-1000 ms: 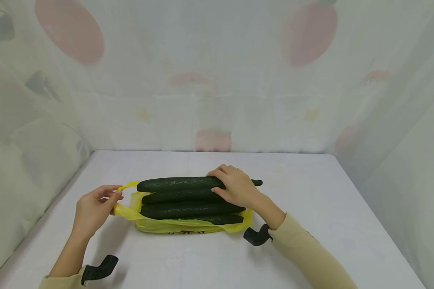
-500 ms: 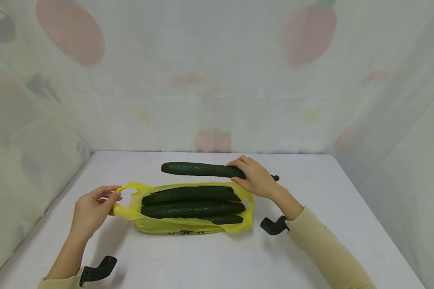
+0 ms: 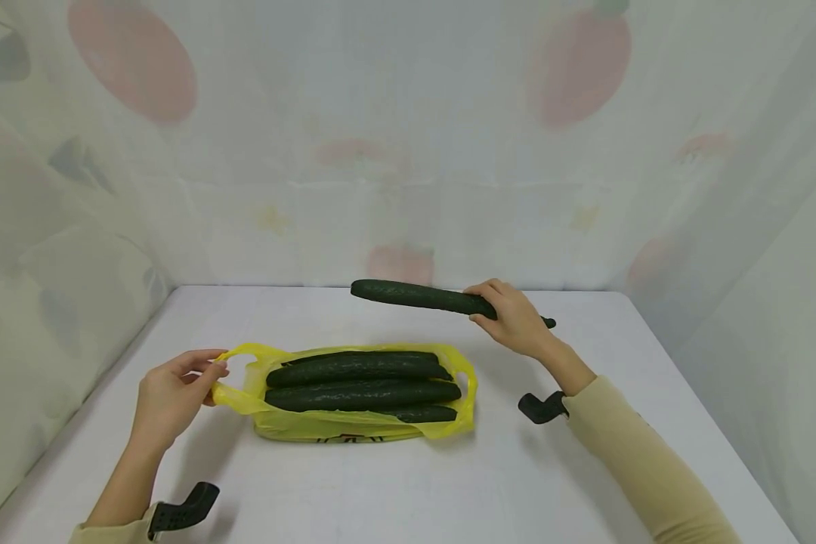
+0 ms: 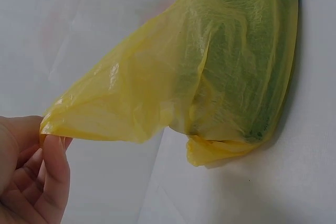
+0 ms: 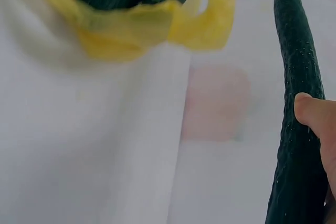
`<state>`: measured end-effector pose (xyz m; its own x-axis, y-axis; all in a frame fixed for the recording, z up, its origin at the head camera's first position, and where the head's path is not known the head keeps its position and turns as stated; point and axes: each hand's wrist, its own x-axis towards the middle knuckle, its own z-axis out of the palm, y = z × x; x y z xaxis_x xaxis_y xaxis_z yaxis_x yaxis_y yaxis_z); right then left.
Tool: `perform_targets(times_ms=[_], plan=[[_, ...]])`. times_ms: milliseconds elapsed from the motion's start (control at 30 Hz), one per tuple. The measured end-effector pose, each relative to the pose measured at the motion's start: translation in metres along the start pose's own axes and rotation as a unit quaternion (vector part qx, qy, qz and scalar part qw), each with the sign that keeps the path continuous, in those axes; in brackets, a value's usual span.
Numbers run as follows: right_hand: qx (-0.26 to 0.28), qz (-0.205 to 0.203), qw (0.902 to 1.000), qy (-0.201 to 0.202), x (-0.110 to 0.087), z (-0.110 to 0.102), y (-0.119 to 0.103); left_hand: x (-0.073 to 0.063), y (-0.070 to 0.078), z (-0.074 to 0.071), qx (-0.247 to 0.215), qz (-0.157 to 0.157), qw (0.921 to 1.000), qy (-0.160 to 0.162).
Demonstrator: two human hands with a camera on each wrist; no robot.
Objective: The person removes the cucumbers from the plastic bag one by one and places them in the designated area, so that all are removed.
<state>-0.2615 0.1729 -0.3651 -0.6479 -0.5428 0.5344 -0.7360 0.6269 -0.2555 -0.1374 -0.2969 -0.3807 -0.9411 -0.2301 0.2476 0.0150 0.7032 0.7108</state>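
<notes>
A yellow plastic bag (image 3: 292, 429) lies on its side with its mouth spread, several dark green cucumbers (image 3: 363, 394) inside. My left hand (image 3: 171, 397) pinches one handle of the bag and draws it out to the left; the left wrist view shows the handle (image 4: 79, 124) stretched taut from thumb and fingers. My right hand (image 3: 513, 319) grips another cucumber (image 3: 415, 295) near its thinner end, raised above and behind the bag. In the right wrist view the thumb presses along this cucumber's bumpy skin (image 5: 299, 66).
A white-covered table (image 3: 353, 495) bears the bag. Pale printed curtains (image 3: 408, 151) hang at the back and both sides. A black wrist camera mount (image 3: 187, 508) is strapped at the left sleeve, and another mount (image 3: 542, 408) at the right.
My right hand has lifted a cucumber out of the bag and carried it up, back and to the right. My left hand stays in place on the handle.
</notes>
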Motion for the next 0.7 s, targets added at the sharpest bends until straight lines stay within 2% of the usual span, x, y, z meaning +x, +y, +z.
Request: perform_targets(times_ms=[133, 367, 700], plan=[[-0.006, 0.009, 0.9999, 0.002, -0.004, -0.002, 0.011, 0.000, 0.000, 0.000, -0.006, -0.004, 1.0000, -0.002], [-0.031, 0.030, 0.9988, -0.023, -0.014, -0.006, 0.027, 0.000, 0.001, -0.001, -0.008, -0.011, 0.9999, -0.008], [-0.024, 0.015, 0.9993, -0.024, -0.025, -0.006, 0.053, -0.002, 0.002, 0.000, -0.007, -0.006, 0.9999, -0.008]])
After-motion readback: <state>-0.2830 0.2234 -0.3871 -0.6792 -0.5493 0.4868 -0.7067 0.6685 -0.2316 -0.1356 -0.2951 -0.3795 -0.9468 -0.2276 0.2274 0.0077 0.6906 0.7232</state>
